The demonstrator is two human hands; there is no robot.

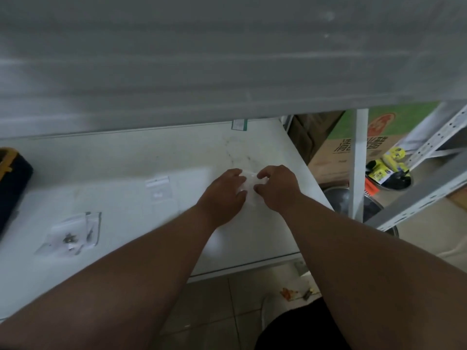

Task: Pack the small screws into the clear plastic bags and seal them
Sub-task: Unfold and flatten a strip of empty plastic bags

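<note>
Both forearms reach over the desk (113, 157); left hand (222, 195) and right hand (276, 188) pinch one clear plastic bag (249, 184) near its right edge.

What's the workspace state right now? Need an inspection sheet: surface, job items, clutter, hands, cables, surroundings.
Surface: white table, faint smudges near the far edge.
Job's things: clear bag held between both hands; another clear bag flat on the table, left of the hands; pile of bags with small screws further left, near the front.
Clutter: dark case with yellow trim at the table's left edge.
Hands: left hand and right hand both pinch the held bag with their fingers; contents too blurred to tell.
Cables: nothing seen.
Surroundings: metal shelving to the right, cardboard box, metal bowl below, scraps on the tiled floor.
</note>
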